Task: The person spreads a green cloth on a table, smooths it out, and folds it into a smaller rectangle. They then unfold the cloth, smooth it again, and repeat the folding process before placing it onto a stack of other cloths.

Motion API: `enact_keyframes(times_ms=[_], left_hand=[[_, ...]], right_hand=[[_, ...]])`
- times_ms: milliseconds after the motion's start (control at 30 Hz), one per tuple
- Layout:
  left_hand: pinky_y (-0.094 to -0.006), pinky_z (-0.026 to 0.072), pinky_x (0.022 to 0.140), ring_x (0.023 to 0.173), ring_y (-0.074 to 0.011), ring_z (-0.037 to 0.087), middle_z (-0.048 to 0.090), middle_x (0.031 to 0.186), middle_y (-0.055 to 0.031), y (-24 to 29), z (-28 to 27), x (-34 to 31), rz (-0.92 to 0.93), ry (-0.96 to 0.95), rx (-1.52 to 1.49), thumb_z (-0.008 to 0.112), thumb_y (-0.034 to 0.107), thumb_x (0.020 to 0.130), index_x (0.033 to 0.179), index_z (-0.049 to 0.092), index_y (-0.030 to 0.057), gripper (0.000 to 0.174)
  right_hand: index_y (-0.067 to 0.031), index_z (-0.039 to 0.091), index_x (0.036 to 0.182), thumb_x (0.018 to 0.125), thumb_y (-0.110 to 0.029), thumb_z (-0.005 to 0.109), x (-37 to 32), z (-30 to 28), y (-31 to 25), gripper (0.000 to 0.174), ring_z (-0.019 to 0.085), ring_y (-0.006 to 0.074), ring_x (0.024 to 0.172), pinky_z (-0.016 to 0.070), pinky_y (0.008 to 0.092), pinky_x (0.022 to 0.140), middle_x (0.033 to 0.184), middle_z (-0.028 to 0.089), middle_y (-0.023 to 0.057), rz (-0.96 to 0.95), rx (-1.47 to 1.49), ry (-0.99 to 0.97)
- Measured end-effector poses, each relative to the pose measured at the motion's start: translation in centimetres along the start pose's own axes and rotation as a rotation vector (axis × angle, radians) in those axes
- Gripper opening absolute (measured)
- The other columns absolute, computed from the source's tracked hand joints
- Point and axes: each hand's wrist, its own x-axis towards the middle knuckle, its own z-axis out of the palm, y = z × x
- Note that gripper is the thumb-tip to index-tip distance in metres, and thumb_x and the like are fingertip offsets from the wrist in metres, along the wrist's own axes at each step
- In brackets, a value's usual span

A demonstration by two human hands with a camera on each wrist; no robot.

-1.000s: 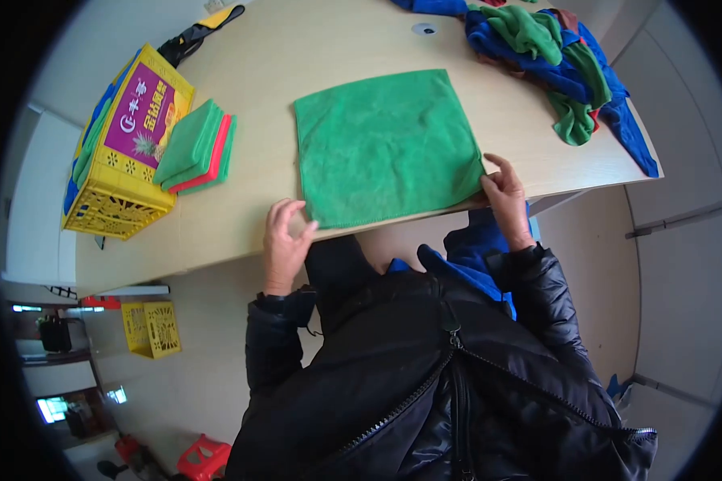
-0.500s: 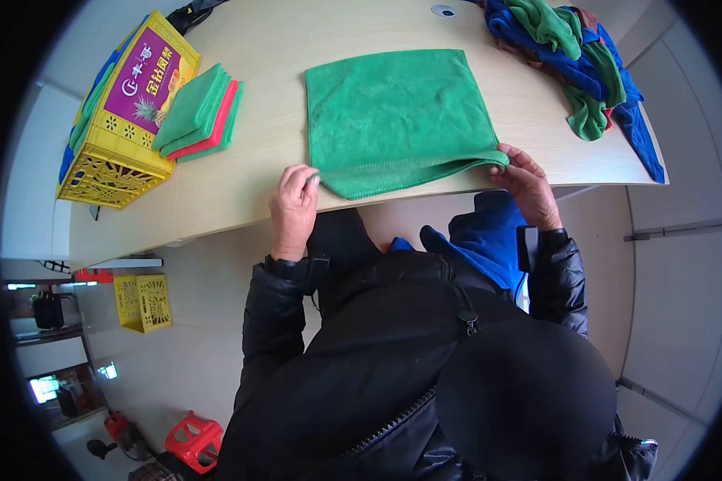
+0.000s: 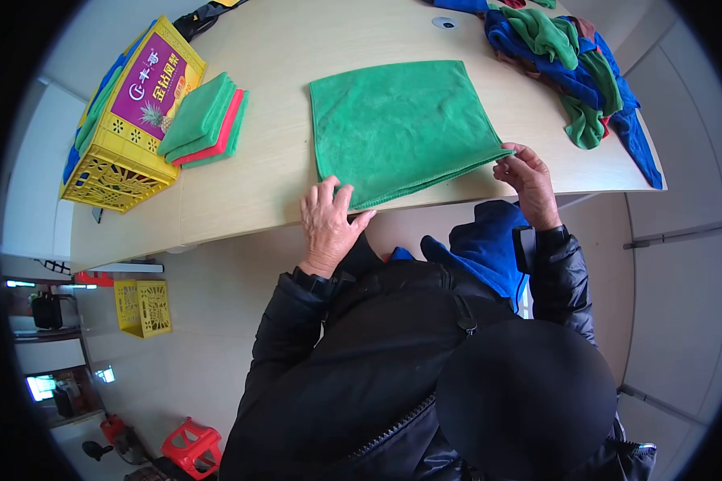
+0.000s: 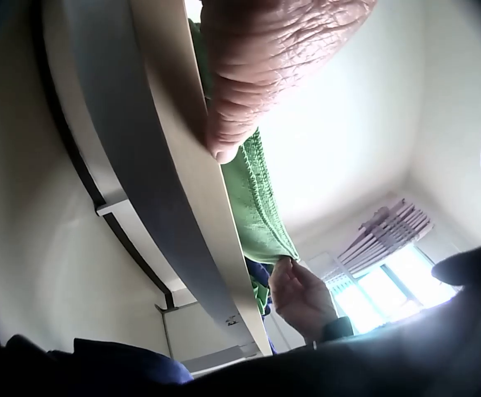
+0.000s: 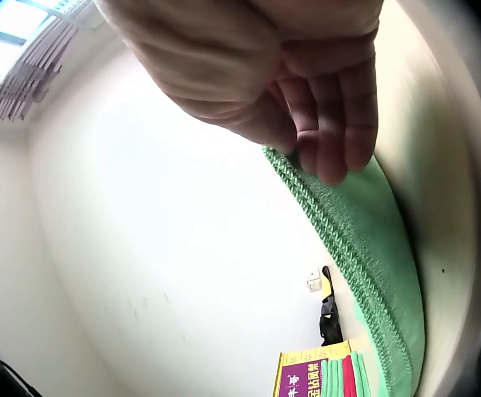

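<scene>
A green cloth [image 3: 401, 120] lies spread on the table, its near edge doubled into two layers. My right hand [image 3: 529, 186] pinches the near right corner between thumb and fingers; in the right wrist view the stitched border [image 5: 339, 240] runs down from those fingertips, raised off the tabletop. At the near left corner, my left hand [image 3: 329, 226] rests with spread fingers on the cloth. Its thumb [image 4: 236, 124] sits at the table edge in the left wrist view.
At the left, a yellow crate [image 3: 120, 172] holds cloths, with a stack of folded green and red cloths [image 3: 204, 124] beside it. A heap of blue, green and red cloths [image 3: 569, 64] lies at the far right. Blue fabric [image 3: 489, 248] hangs over the lap.
The near edge of the green cloth was lifted by both hands and has since come down. My left hand has let go of its corner and spread its fingers there; the right keeps its pinch.
</scene>
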Motion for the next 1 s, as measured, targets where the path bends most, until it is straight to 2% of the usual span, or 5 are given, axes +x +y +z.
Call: enact_keyframes(times_ms=[200,467,733,833,1000], left_hand=[[-0.0448,0.0414,0.092,0.111,-0.0309,0.054,0.058,0.117,-0.0110,0.7,-0.2,0.9,0.016,0.075,0.054,0.084,0.026,0.069,0.105,0.066,0.0074,0.044],[-0.0423,0.0441,0.091,0.107,-0.0288,0.057,0.063,0.113,-0.0080,-1.9,-0.8,1.9,-0.050,0.207,0.089,0.071,0.005,0.070,0.097,0.068,0.0056,0.027],[-0.0379,0.0475,0.085,0.097,-0.0276,0.061,0.064,0.110,-0.0051,-4.8,-1.7,0.8,0.024,0.072,-0.137,0.069,-0.006,0.069,0.098,0.067,0.0062,0.031],[-0.0380,0.0512,0.080,0.095,-0.0280,0.063,0.064,0.109,-0.0066,-5.2,-0.8,-0.4,-0.100,0.050,-0.375,0.070,-0.009,0.070,0.100,0.067,0.0058,0.033],[-0.0356,0.0541,0.075,0.093,-0.0263,0.064,0.063,0.109,-0.0076,-4.8,-0.5,-1.0,-0.145,0.113,-0.497,0.069,-0.011,0.072,0.101,0.066,0.0046,0.033]], right_hand=[[-0.0034,0.065,0.115,0.100,-0.012,0.059,0.1,0.9,-1.3,0.018,0.067,0.0123,0.081,0.0585,0.0292,0.080,0.092,0.068,0.0046,-0.058,0.024,0.027],[-0.0045,0.065,0.114,0.101,-0.015,0.058,0.1,0.7,-1.2,0.018,0.067,0.0117,0.080,0.0572,0.0281,0.079,0.090,0.067,0.0034,-0.066,-0.030,0.065],[-0.0049,0.065,0.114,0.099,-0.009,0.057,-1.2,-1.0,1.2,0.017,0.064,0.0087,0.078,0.0534,0.0241,0.074,0.086,0.065,0.0007,-0.114,-0.278,0.070],[-0.0050,0.065,0.114,0.098,-0.006,0.055,-1.4,-1.9,2.5,0.018,0.062,0.0079,0.077,0.0516,0.0232,0.072,0.085,0.064,0.0001,-0.131,-0.351,0.070],[-0.0037,0.065,0.112,0.097,-0.001,0.053,-1.7,-2.1,2.5,0.020,0.059,0.0063,0.078,0.0515,0.0222,0.073,0.087,0.061,-0.0005,-0.118,-0.419,0.048]])
